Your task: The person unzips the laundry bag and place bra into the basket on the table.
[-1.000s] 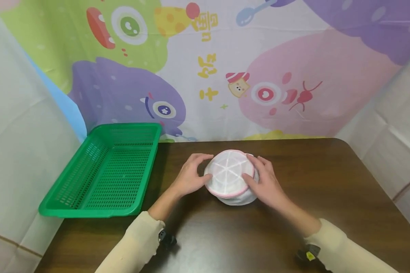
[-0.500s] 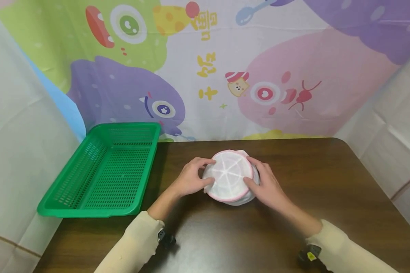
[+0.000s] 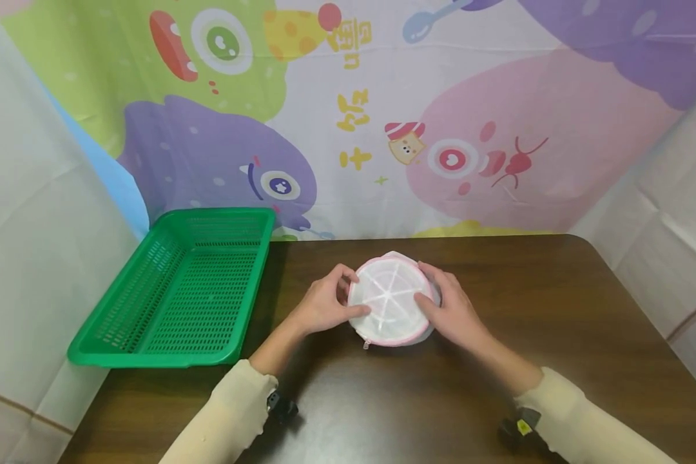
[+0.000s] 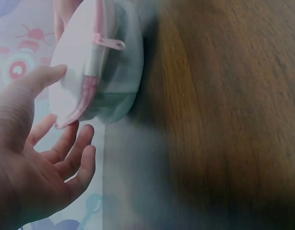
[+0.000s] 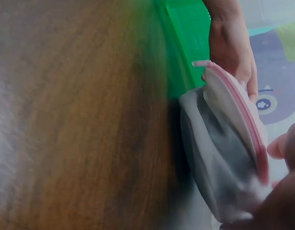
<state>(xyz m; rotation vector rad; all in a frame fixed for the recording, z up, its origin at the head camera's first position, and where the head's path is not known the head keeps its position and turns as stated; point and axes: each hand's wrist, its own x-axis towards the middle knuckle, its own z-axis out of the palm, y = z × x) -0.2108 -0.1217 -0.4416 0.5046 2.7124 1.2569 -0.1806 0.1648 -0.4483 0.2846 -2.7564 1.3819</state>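
Between the two hands is a round white mesh laundry bag (image 3: 390, 299) with pink zip trim and spoke-like white seams on top. Its zip pull (image 3: 367, 345) sticks out at the front left, and shows pink in the left wrist view (image 4: 109, 43). My left hand (image 3: 327, 303) pinches the left rim, thumb on top and fingertips at the edge. On the other side my right hand (image 3: 455, 312) holds the bag, thumb on the top and fingers around the far right side. The softer grey-white lower part (image 5: 217, 148) sits low over the table; the bag's contents, if any, are hidden.
A green perforated plastic basket (image 3: 209, 296) stands at the left of the dark wooden table (image 3: 348, 406). Behind the table hangs a cartoon-printed cloth (image 3: 359, 206). Pale cloth walls (image 3: 29, 270) close in both sides.
The bag has turned counterclockwise between the hands, its zip pull coming round to the front left. The left thumb has shifted slightly forward over the rim; the right hand has barely moved.
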